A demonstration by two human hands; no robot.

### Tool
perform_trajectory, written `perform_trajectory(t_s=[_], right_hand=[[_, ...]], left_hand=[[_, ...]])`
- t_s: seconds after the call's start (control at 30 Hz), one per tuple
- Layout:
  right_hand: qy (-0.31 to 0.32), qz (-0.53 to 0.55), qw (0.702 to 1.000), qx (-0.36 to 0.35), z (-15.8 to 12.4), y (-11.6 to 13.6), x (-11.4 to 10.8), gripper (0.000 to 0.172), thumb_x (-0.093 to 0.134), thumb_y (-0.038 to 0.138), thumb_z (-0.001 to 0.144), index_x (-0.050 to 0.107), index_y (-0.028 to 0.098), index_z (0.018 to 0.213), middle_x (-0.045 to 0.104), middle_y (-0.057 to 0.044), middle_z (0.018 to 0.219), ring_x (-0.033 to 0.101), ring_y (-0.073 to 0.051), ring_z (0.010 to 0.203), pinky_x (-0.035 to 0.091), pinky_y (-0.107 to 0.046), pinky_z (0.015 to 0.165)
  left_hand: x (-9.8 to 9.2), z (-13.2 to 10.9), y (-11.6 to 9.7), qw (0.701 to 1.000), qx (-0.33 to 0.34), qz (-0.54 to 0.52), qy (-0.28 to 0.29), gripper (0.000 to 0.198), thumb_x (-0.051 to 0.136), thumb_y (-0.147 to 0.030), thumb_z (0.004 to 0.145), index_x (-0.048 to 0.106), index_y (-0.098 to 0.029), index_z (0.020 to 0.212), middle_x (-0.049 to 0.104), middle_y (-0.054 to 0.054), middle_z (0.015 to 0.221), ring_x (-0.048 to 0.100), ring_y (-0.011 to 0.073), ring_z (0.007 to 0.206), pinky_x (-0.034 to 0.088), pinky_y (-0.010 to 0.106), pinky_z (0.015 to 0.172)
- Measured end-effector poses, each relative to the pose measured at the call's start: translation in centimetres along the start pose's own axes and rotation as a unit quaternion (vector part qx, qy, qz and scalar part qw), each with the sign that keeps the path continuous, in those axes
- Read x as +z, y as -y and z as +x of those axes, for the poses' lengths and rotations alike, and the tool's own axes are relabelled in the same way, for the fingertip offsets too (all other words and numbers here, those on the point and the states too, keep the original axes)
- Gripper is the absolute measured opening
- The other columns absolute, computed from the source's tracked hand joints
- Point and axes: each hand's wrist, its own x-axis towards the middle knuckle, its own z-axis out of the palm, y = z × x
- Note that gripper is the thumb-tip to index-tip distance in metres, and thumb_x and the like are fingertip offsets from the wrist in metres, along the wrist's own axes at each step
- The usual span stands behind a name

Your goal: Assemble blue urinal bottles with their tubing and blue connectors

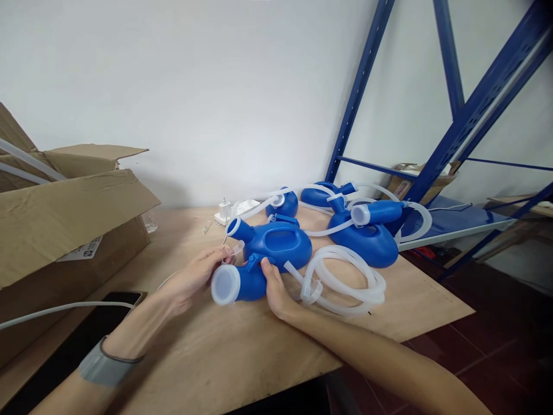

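Note:
My right hand [279, 288] is closed around a blue urinal funnel [253, 283] that lies on its side, its translucent round mouth facing left. The fingers of my left hand [207, 266] pinch a small clear plastic cap [237, 249] beside the funnel. Just behind stands a blue urinal bottle [276, 248] with a side handle and an open neck tilted up to the left. To the right of my right hand lies a coiled clear tube [345, 276] with a white clip on it. My left fingertips are partly hidden.
More blue bottles [363, 242] with tubes lie at the back right. A white power strip [237, 212] sits by the wall. An open cardboard box [78, 225] is at the left, near a dark phone [114, 300]. A blue metal rack [415, 190] stands to the right.

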Motion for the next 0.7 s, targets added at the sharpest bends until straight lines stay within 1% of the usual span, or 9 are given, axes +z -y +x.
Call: perform_trajectory(t_s=[0.1, 0.2, 0.27, 0.33, 0.43, 0.5, 0.6, 0.7], right_hand=[[0.020, 0.010, 1.000, 0.005, -0.1, 0.3, 0.1, 0.066, 0.063, 0.083, 0.081, 0.076, 0.023, 0.104, 0.076, -0.007, 0.113, 0.061, -0.031, 0.124, 0.043, -0.047, 0.114], [0.035, 0.009, 0.999, 0.025, -0.3, 1.0, 0.3, 0.069, 0.069, 0.087, 0.071, 0.074, 0.023, 0.095, 0.074, -0.006, 0.108, 0.063, -0.031, 0.117, 0.045, -0.046, 0.108], [0.056, 0.011, 0.998, 0.032, -0.5, 1.4, 0.4, 0.071, 0.069, 0.090, 0.068, 0.073, 0.022, 0.090, 0.073, -0.006, 0.104, 0.063, -0.031, 0.112, 0.046, -0.046, 0.105], [0.069, 0.010, 0.997, 0.027, -0.7, 1.7, 0.4, 0.072, 0.066, 0.091, 0.069, 0.072, 0.022, 0.088, 0.072, -0.006, 0.102, 0.063, -0.030, 0.109, 0.047, -0.044, 0.102], [0.082, -0.009, 0.996, 0.025, -0.7, 2.0, 0.3, 0.072, 0.066, 0.091, 0.070, 0.072, 0.021, 0.088, 0.071, -0.005, 0.099, 0.063, -0.028, 0.105, 0.047, -0.042, 0.099], [0.116, -0.028, 0.993, 0.025, -0.6, 2.3, 0.1, 0.071, 0.064, 0.090, 0.072, 0.071, 0.021, 0.087, 0.069, -0.004, 0.092, 0.062, -0.026, 0.098, 0.047, -0.040, 0.096], [0.169, -0.070, 0.983, -0.008, -0.4, 2.9, -0.1, 0.067, 0.057, 0.086, 0.082, 0.071, 0.020, 0.083, 0.067, -0.001, 0.082, 0.061, -0.024, 0.090, 0.046, -0.039, 0.093], [0.186, -0.101, 0.976, -0.045, -0.6, 3.7, 0.1, 0.060, 0.053, 0.077, 0.092, 0.072, 0.021, 0.079, 0.068, -0.001, 0.082, 0.062, -0.024, 0.093, 0.044, -0.039, 0.099]], left_hand=[[-0.3, -0.4, -0.1, 0.993, 0.035, 0.102, 0.043, 0.043, 0.066, -0.061, 0.085, 0.054, -0.021, 0.073, 0.049, -0.002, 0.076, 0.043, 0.0156, 0.072, 0.038, 0.027, 0.066], [-0.6, -0.9, -0.7, 0.968, 0.069, 0.221, 0.098, 0.044, 0.061, -0.061, 0.087, 0.053, -0.021, 0.069, 0.048, -0.002, 0.073, 0.043, 0.0164, 0.073, 0.039, 0.028, 0.069], [-0.7, -1.0, -1.1, 0.955, 0.096, 0.261, 0.107, 0.046, 0.058, -0.060, 0.088, 0.051, -0.021, 0.066, 0.046, -0.003, 0.070, 0.042, 0.0161, 0.070, 0.038, 0.028, 0.067], [-0.7, -1.0, -1.2, 0.950, 0.110, 0.276, 0.097, 0.045, 0.055, -0.059, 0.090, 0.050, -0.021, 0.065, 0.044, -0.003, 0.068, 0.040, 0.0154, 0.068, 0.036, 0.027, 0.064], [-0.8, -0.7, -1.0, 0.946, 0.110, 0.287, 0.099, 0.045, 0.054, -0.059, 0.089, 0.050, -0.021, 0.065, 0.044, -0.003, 0.068, 0.040, 0.0152, 0.067, 0.035, 0.027, 0.063], [-0.9, -0.5, -0.7, 0.944, 0.110, 0.292, 0.105, 0.045, 0.054, -0.059, 0.089, 0.052, -0.021, 0.066, 0.046, -0.002, 0.070, 0.042, 0.0157, 0.069, 0.036, 0.027, 0.064], [-1.0, -0.5, -0.5, 0.947, 0.110, 0.285, 0.102, 0.043, 0.055, -0.058, 0.089, 0.053, -0.021, 0.067, 0.048, -0.002, 0.070, 0.042, 0.0158, 0.069, 0.036, 0.028, 0.064], [-1.1, -0.6, -0.6, 0.952, 0.105, 0.267, 0.104, 0.043, 0.057, -0.058, 0.088, 0.056, -0.020, 0.066, 0.049, -0.002, 0.069, 0.043, 0.0159, 0.069, 0.037, 0.028, 0.066]])
